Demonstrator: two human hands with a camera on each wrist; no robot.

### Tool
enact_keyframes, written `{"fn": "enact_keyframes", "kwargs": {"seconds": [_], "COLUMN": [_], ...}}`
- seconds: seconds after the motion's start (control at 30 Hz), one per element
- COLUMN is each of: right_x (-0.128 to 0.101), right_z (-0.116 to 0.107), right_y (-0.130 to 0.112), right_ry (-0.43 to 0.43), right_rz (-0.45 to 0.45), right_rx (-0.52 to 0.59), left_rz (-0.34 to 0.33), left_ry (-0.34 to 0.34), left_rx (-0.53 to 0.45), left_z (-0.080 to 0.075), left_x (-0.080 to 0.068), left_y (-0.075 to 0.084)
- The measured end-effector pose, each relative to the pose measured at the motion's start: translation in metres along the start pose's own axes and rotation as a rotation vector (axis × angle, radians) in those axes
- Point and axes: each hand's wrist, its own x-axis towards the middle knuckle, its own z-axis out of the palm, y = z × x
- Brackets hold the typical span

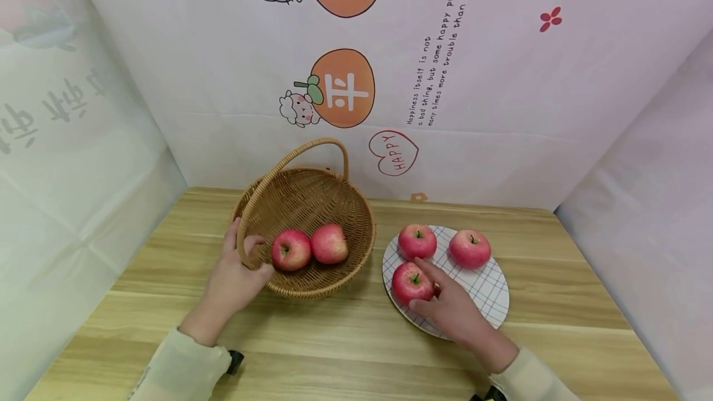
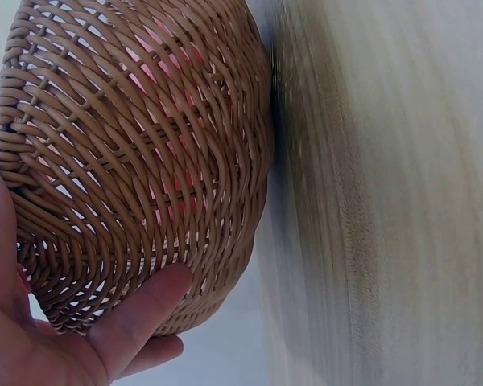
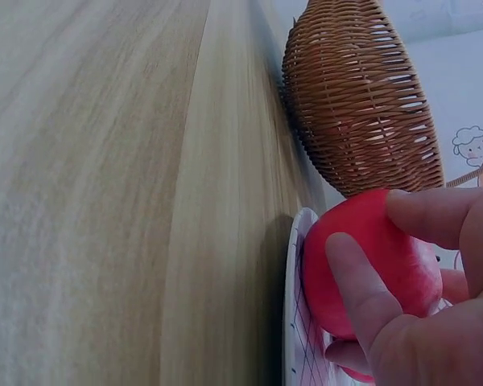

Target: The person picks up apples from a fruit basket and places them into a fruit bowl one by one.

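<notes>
On the plate [image 1: 490, 293], the right hand [image 1: 453, 311] grips an apple [image 1: 411, 282], thumb visible only wrist-side; left hand [image 1: 236, 274] grips the basket [image 1: 312, 228] rim.

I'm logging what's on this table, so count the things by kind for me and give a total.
Apples: 5, two in the basket (first, second) and three on the plate (near one, gripped by the right hand; far left; far right)
Wicker basket: 1, held at its rim by the left hand
Checked plate: 1
Total: 7

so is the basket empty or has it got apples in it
Not empty: two red apples lie inside the basket, whose rim the left hand holds.
</notes>
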Motion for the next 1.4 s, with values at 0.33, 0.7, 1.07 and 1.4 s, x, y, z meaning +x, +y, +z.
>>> {"fn": "enact_keyframes", "kwargs": {"seconds": [0.33,0.7,1.07,1.4], "right_x": [-0.009,-0.009,-0.010,-0.012], "right_z": [-0.019,-0.025,-0.023,-0.025], "right_y": [-0.015,-0.017,-0.019,-0.033], "right_ry": [-0.041,-0.037,-0.018,0.108], "right_rz": [0.009,0.075,0.077,-0.061], "right_rx": [0.031,0.086,0.070,-0.181], "left_rz": [-0.007,-0.001,0.006,0.012], "left_ry": [-0.008,-0.003,-0.005,0.000], "left_rx": [-0.020,-0.007,-0.007,-0.016], "left_z": [-0.001,-0.001,-0.001,0.000], "left_x": [0.001,0.000,0.000,0.000], "left_y": [0.002,0.000,0.000,-0.002]}}
